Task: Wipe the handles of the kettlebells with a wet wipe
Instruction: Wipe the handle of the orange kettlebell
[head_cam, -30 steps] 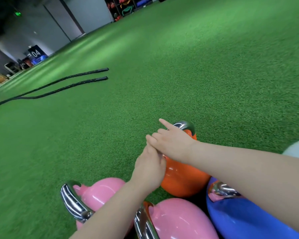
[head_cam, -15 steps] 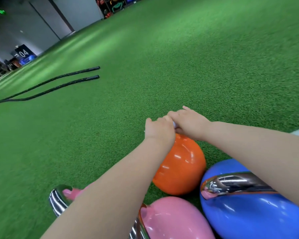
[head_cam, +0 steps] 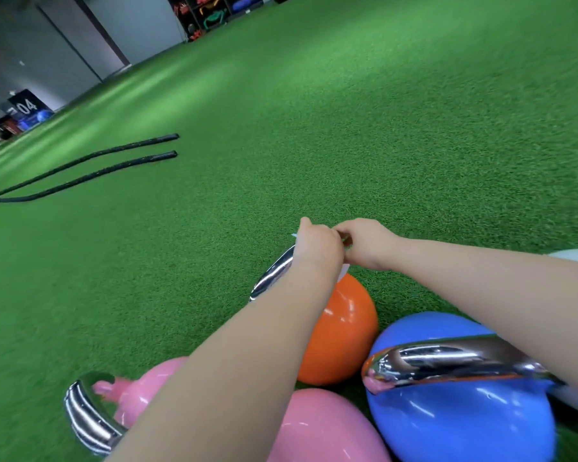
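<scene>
Both hands have climbed off the round body of the orange kettlebell (head_cam: 341, 328) and now meet at the top of its chrome handle (head_cam: 274, 275), which has tipped into view below the left wrist where a second ago it was mostly covered. The left hand (head_cam: 317, 245) is curled over the upper end of the handle; a white corner of the wet wipe (head_cam: 344, 270) shows just under its fingers, and another sliver pokes out beyond its knuckles. The right hand (head_cam: 364, 243) is bunched with fingertips pinched in against the left, probably on the wipe too, though the cloth between them is mostly hidden. I'd say the wiping of this handle is under way, with the blue kettlebell (head_cam: 461, 411) and the two pink kettlebells (head_cam: 327, 425) nearer the person's elbows not yet touched.

Everything sits on green artificial turf (head_cam: 381, 145). Far out beyond the fingers to the left lie two black battle ropes (head_cam: 114, 161), and the far wall has equipment racks (head_cam: 211, 15) and a sign reading 04 (head_cam: 25, 105).
</scene>
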Tool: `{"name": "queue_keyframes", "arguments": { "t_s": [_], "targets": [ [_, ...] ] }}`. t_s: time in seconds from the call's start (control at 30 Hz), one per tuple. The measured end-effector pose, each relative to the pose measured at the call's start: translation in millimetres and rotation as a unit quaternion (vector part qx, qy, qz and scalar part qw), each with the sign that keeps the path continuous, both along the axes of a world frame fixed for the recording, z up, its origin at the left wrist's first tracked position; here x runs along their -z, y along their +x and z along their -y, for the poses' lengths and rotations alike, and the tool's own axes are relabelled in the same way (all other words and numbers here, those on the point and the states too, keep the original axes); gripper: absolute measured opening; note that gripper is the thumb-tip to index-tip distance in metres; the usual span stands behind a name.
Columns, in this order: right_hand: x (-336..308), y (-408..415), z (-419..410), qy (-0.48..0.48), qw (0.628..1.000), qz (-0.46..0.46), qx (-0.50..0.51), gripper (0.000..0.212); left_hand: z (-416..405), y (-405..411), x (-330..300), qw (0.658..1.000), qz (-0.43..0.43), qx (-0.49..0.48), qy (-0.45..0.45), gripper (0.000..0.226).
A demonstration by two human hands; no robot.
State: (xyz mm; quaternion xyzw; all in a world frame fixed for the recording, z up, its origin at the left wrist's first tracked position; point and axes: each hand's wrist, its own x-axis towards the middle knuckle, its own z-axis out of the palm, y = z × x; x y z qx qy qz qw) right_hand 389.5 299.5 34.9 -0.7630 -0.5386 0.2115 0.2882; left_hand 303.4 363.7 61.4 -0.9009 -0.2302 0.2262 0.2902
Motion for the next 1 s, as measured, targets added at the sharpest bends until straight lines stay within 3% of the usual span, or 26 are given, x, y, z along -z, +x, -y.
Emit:
{"name": "queue_keyframes", "arguments": {
  "t_s": [0.1,0.17,0.23,0.3,0.37,0.43,0.57,0.7,0.87,1.0],
  "targets": [
    [-10,-16,-5,0.02,0.999,0.027,0.01,0.02,2,-18,-11,0.991,0.103,-0.024,-0.079,0.04],
    [1,-20,-19,-0.027,0.997,0.073,-0.02,0.021,9,-40,-24,0.972,0.188,-0.027,-0.135,0.057],
    [-18,-27,-16,-0.057,0.985,0.154,-0.058,0.036,9,-73,-27,0.943,0.286,-0.005,-0.17,0.057],
    [-24,-35,-19,-0.039,0.957,0.275,-0.079,0.036,11,-106,-28,0.917,0.368,0.025,-0.152,0.05],
    [-25,-52,-24,0.007,0.912,0.387,-0.134,0.031,13,-131,-23,0.91,0.394,0.017,-0.131,0.05],
    [-26,-60,-29,0.03,0.889,0.423,-0.172,0.031,13,-143,-17,0.915,0.382,0.003,-0.133,0.049],
    [-11,-51,-39,0.05,0.934,0.319,-0.15,0.026,6,-142,-19,0.906,0.394,0.009,-0.154,0.041],
    [6,-37,-41,0.065,0.987,0.123,-0.076,0.017,1,-144,-17,0.9,0.398,0.01,-0.175,0.044],
    [22,-29,-41,0.053,0.994,-0.09,0.028,0.037,-8,-147,-18,0.882,0.431,-0.017,-0.192,0.046],
    [39,-29,-46,-0.024,0.988,-0.121,0.091,0.029,-8,-143,-21,0.891,0.413,-0.029,-0.186,0.037]
  ]
}}
